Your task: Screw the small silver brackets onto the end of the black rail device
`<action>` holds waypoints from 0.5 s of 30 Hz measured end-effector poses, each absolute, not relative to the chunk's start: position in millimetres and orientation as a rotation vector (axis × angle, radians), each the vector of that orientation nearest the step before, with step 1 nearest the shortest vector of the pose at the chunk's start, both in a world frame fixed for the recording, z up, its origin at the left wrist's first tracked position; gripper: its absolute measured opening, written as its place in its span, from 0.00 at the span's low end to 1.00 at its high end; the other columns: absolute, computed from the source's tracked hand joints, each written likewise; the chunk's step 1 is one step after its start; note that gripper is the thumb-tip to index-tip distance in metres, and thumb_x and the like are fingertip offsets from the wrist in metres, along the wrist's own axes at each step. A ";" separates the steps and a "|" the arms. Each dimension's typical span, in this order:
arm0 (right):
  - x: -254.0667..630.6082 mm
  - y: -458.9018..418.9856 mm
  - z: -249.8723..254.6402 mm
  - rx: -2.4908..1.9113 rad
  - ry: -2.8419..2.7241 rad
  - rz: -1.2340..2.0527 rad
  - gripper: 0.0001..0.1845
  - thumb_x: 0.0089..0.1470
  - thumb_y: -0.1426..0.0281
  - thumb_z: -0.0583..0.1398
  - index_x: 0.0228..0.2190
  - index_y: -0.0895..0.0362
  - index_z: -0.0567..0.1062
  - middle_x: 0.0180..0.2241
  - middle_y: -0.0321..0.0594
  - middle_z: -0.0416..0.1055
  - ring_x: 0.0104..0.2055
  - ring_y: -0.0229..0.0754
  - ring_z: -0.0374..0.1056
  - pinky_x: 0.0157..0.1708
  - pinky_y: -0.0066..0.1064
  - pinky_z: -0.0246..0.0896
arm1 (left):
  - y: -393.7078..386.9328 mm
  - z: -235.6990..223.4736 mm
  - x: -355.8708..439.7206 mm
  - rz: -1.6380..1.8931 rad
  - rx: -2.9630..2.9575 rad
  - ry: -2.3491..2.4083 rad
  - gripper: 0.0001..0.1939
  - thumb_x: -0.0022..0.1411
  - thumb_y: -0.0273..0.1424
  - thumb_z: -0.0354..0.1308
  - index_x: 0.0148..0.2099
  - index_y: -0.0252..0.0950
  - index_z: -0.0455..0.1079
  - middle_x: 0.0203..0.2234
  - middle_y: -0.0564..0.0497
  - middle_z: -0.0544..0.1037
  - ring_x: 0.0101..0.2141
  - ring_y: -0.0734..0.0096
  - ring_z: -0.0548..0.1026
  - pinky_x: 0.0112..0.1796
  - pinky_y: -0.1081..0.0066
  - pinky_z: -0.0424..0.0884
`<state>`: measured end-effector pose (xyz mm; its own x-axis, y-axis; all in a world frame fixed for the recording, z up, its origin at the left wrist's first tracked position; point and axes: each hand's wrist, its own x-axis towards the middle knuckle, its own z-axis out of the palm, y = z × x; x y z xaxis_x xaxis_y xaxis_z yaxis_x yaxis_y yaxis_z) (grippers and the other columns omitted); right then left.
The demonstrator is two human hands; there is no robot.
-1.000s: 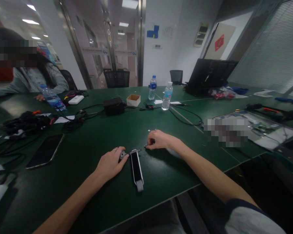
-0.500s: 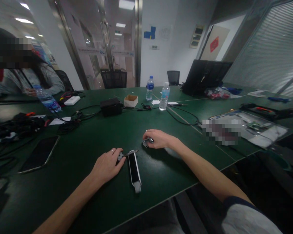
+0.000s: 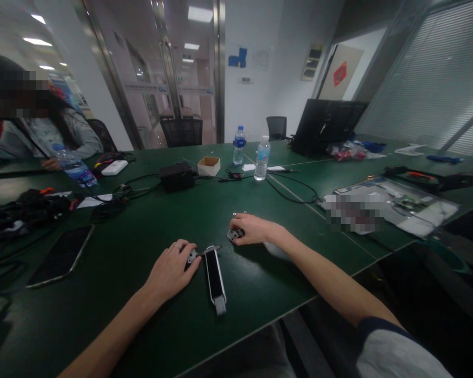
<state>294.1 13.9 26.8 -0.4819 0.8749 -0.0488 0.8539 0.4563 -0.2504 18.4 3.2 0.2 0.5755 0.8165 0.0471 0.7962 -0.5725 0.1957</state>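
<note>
My left hand [image 3: 170, 272] rests low over the green table [image 3: 142, 325], its fingers closed around a small grey part with holes [image 3: 192, 256]. Just right of those fingertips lies a long black pad with a white rim and a pale grey end tab [image 3: 215, 275]. A thin dark pointed piece [image 3: 218, 247] shows at the pad's far end. Farther off and to the right, my right hand [image 3: 256, 229] grips another grey part with round holes [image 3: 234, 234]. The fingers cover much of both grey parts.
A phone [image 3: 61, 257] lies left of my left arm, near tangled black cables [image 3: 27, 210]. Beyond my hands stand a black box [image 3: 177, 176], a small open carton [image 3: 208, 166] and water bottles [image 3: 262, 160]. Another person [image 3: 69, 126] sits at far left; a tray with a circuit board [image 3: 413, 205] is right.
The grey part in my right hand has been turned, so more of its holed face shows. My left hand stays almost in place. The whole view has shifted slightly.
</note>
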 end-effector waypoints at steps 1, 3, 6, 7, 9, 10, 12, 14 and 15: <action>294.3 13.9 26.2 -1.543 -2.610 0.364 0.19 0.51 0.62 0.62 0.43 0.59 0.72 0.43 0.46 0.66 0.40 0.45 0.65 0.37 0.33 0.60 | 3.6 -0.5 18.1 0.208 2.652 1.360 0.24 0.66 0.42 0.42 0.54 0.34 0.68 0.48 0.42 0.69 0.44 0.57 0.71 0.42 0.61 0.69; 294.6 14.4 24.7 -1.515 -2.624 0.344 0.20 0.51 0.62 0.62 0.45 0.58 0.72 0.44 0.46 0.66 0.42 0.46 0.65 0.39 0.35 0.61 | 4.6 -1.8 17.3 0.219 2.649 1.352 0.24 0.66 0.43 0.42 0.54 0.33 0.67 0.48 0.42 0.70 0.45 0.56 0.71 0.43 0.60 0.69; 294.2 15.4 22.9 -1.460 -2.650 0.296 0.21 0.51 0.63 0.62 0.47 0.58 0.72 0.45 0.47 0.66 0.44 0.48 0.64 0.44 0.40 0.60 | 5.6 -3.4 16.1 0.238 2.643 1.346 0.24 0.67 0.42 0.42 0.55 0.33 0.67 0.48 0.42 0.70 0.46 0.57 0.70 0.45 0.60 0.69; 293.8 15.5 22.5 -1.445 -2.659 0.282 0.22 0.51 0.64 0.62 0.47 0.58 0.72 0.45 0.48 0.66 0.45 0.49 0.64 0.45 0.41 0.60 | 5.6 -3.7 15.9 0.246 2.642 1.344 0.24 0.67 0.42 0.42 0.55 0.34 0.67 0.48 0.43 0.71 0.46 0.57 0.70 0.45 0.60 0.68; 292.8 15.3 22.2 -1.422 -2.674 0.260 0.22 0.51 0.66 0.62 0.48 0.58 0.71 0.46 0.49 0.66 0.46 0.50 0.63 0.48 0.44 0.59 | 5.2 -3.8 15.7 0.261 2.647 1.338 0.23 0.67 0.42 0.42 0.55 0.34 0.66 0.48 0.43 0.71 0.46 0.57 0.70 0.45 0.59 0.68; 292.3 15.0 22.2 -1.415 -2.679 0.256 0.23 0.51 0.66 0.62 0.49 0.58 0.71 0.47 0.49 0.66 0.47 0.51 0.63 0.48 0.45 0.58 | 4.8 -3.5 15.8 0.267 2.649 1.337 0.23 0.67 0.42 0.42 0.55 0.34 0.66 0.48 0.43 0.71 0.46 0.57 0.70 0.45 0.59 0.68; 291.4 14.2 22.5 -1.409 -2.677 0.264 0.23 0.51 0.65 0.62 0.49 0.58 0.71 0.48 0.50 0.66 0.49 0.52 0.62 0.49 0.47 0.57 | 3.5 -2.4 16.2 0.274 2.652 1.334 0.23 0.67 0.42 0.43 0.54 0.34 0.66 0.47 0.43 0.71 0.46 0.57 0.70 0.46 0.60 0.67; 290.2 13.2 23.6 -1.402 -2.672 0.281 0.23 0.52 0.63 0.61 0.49 0.58 0.71 0.48 0.49 0.66 0.50 0.52 0.62 0.50 0.47 0.57 | 2.2 -0.9 16.5 0.266 2.650 1.332 0.22 0.66 0.41 0.45 0.55 0.34 0.66 0.48 0.43 0.71 0.46 0.57 0.70 0.46 0.60 0.67; 289.4 12.6 24.5 -1.398 -2.669 0.287 0.23 0.52 0.63 0.61 0.48 0.58 0.71 0.47 0.49 0.67 0.50 0.52 0.62 0.50 0.46 0.58 | 1.6 -0.2 16.5 0.263 2.650 1.334 0.22 0.65 0.41 0.46 0.55 0.34 0.66 0.48 0.43 0.71 0.46 0.57 0.70 0.46 0.60 0.67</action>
<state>289.4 12.6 24.5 -0.5683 0.8227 0.0138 0.8009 0.5569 -0.2200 16.5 1.6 -0.2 0.5861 0.8060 0.0830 0.7773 -0.5882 0.2233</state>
